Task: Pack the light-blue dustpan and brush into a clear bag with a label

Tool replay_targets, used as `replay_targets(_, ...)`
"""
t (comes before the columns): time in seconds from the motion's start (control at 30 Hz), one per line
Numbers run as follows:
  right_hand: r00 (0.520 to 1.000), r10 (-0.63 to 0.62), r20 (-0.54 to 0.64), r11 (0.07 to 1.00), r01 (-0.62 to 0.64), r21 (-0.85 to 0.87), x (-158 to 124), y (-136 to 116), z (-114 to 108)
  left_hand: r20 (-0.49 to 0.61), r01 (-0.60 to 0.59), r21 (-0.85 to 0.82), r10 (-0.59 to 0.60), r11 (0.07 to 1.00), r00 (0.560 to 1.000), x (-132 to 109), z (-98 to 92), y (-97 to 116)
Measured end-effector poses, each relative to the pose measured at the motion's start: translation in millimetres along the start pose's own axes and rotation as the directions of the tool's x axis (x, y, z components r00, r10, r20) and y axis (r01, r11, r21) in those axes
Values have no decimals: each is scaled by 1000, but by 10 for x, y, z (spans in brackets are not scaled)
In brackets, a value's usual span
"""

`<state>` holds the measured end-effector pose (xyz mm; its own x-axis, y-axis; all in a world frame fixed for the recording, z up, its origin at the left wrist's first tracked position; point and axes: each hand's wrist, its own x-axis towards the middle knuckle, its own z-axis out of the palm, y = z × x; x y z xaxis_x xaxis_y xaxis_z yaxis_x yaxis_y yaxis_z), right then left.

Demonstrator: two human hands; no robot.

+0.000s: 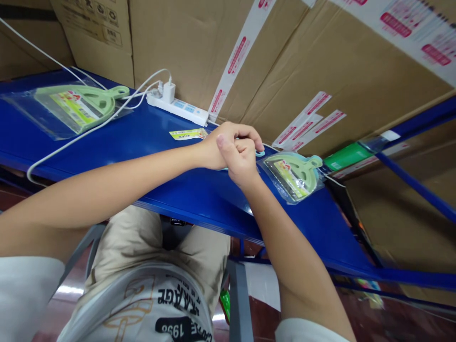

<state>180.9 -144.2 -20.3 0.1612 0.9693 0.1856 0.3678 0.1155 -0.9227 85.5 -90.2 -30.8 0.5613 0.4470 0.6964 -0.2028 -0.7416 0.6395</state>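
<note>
My left hand (217, 148) and my right hand (244, 164) clasp each other above the blue shelf top (192, 185). The left fingers lie over the curled right fingers, and the right thumb crosses in front. No object shows between them. Behind and beneath them lies something mostly hidden: a yellow-green label (187, 134) sticks out to the left, a light-blue loop (260, 153) to the right. Close to my right hand is a pale green dustpan (309, 173) in a clear bag. Another bagged green dustpan (103, 100) lies at the far left.
A white power strip (181, 110) with a plugged-in charger stands along the back. A white cable (71, 142) loops over the left side. Large cardboard boxes (199, 42) wall off the back. At the right, a green container (349, 156) lies by a blue frame bar (416, 185).
</note>
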Motion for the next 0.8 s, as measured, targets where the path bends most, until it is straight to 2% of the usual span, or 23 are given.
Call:
replay_targets(0.13,994,-102,-38,995,102,4,33,29,38,43,168,-268,-163,949,986,43,57,18)
replay_targets(0.2,993,-104,-56,994,105,23,43,41,52,35,229,-306,-229,924,973,45,75,12)
replay_targets(0.27,993,-94,-72,995,96,27,44,37,58,48,247,-303,-244,921,969,38,80,11)
replay_targets(0.43,996,-62,-65,998,60,-25,35,13,17,62,193,-249,-183,949,981,23,52,47)
replay_targets(0.6,994,-105,-8,993,104,-58,56,86,-48,26,90,-201,-86,975,996,6,52,37)
replay_targets(0.7,975,-223,-10,973,222,-58,87,175,-41,-6,95,-134,-97,986,995,-14,75,-22)
replay_targets(0.8,912,-405,-65,914,400,-72,126,287,-11,-22,89,-88,-91,992,996,-34,98,-78)
